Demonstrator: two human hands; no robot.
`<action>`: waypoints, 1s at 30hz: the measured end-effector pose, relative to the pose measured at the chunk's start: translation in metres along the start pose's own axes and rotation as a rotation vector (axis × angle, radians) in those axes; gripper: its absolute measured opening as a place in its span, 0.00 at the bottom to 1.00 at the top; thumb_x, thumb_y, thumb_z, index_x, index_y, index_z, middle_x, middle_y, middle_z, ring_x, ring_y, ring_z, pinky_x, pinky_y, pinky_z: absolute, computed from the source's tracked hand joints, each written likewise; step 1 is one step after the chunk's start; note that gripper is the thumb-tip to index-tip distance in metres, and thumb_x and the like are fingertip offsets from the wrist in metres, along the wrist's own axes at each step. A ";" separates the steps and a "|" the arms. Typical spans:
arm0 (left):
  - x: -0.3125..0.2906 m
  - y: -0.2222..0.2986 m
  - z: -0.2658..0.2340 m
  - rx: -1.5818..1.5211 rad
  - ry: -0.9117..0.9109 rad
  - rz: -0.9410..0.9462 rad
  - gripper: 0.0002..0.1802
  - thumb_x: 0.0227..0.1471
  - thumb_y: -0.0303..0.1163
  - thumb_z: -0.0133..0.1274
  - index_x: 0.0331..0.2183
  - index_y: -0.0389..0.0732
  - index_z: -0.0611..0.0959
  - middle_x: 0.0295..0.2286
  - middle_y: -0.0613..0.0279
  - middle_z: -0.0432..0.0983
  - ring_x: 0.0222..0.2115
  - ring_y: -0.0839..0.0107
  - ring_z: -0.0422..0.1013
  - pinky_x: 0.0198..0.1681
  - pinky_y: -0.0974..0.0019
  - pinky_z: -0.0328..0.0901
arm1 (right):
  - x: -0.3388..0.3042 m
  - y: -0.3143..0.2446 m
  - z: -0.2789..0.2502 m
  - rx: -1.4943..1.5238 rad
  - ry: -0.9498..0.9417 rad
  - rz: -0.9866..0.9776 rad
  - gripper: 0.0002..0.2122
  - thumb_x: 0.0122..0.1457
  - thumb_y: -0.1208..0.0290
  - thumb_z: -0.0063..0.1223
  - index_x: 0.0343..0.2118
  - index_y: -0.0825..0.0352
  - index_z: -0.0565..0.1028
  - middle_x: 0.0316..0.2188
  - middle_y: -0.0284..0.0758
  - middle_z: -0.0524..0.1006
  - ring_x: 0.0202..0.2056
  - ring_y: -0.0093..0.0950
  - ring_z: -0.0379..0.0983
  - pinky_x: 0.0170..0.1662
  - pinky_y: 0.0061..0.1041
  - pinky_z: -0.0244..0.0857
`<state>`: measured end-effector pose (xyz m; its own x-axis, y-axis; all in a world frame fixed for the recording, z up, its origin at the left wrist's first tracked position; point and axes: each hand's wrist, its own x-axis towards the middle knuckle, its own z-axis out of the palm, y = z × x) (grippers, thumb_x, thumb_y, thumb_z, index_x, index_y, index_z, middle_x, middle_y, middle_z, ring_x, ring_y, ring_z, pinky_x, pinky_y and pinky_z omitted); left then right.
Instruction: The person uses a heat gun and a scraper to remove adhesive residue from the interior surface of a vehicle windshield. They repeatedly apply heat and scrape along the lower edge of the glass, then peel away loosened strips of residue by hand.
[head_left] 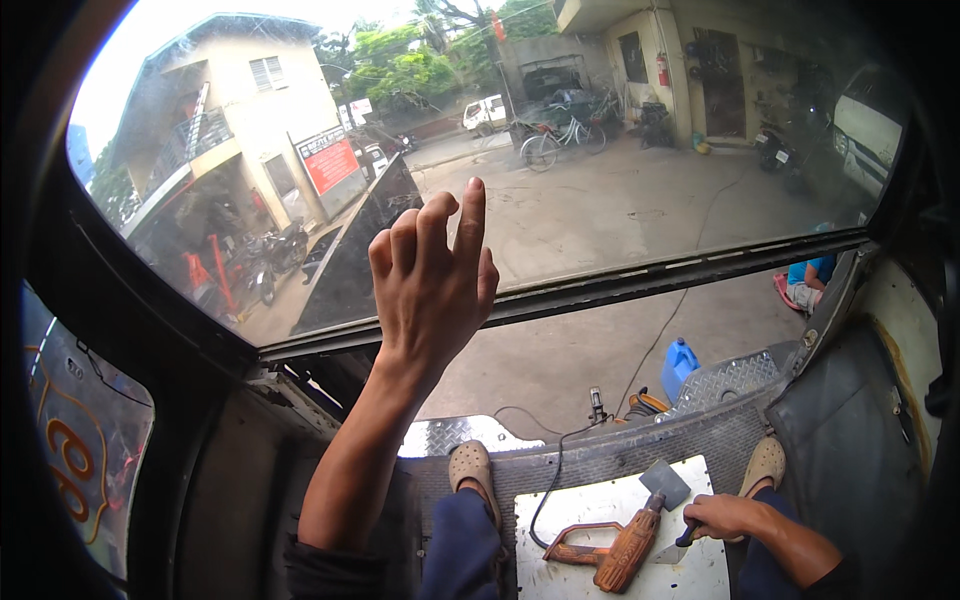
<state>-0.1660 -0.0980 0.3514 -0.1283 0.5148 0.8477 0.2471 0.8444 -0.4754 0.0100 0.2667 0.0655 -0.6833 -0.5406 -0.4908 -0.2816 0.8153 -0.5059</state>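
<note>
My left hand (430,275) is raised in front of the glass pane. Its index finger points up, the other fingers are half bent, and nothing is in it. Low on the right, my right hand (722,517) grips the dark handle of a putty knife (672,552). That blade reaches over a white board (545,507) between my feet. Beside the knife lies an orange, worn heat gun (622,552) with a black cord. A dark grey square plate (665,484) sits at its nozzle; whether they are joined I cannot tell.
The frame bar (560,290) under the large pane crosses ahead of me. Below it stand a blue jug (680,365) and a metal tread-plate step (725,385), with a cord coil (645,404) nearby. Another person (808,280) sits at the far right. Outside are a bicycle (563,140) and vehicles.
</note>
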 end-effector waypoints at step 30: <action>-0.007 0.001 -0.008 -0.165 0.114 -0.035 0.21 0.38 0.31 0.60 0.40 0.44 0.77 0.41 0.60 0.66 0.43 0.63 0.63 0.46 0.61 0.55 | -0.031 -0.017 -0.059 0.089 0.187 -0.116 0.13 0.52 0.66 0.61 0.35 0.65 0.72 0.31 0.40 0.74 0.36 0.38 0.73 0.38 0.32 0.66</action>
<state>-0.1576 -0.1023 0.3472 -0.0323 0.4579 0.8884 0.3997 0.8206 -0.4084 -0.0034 0.2818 0.1310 -0.7650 -0.5752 -0.2898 -0.3111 0.7240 -0.6157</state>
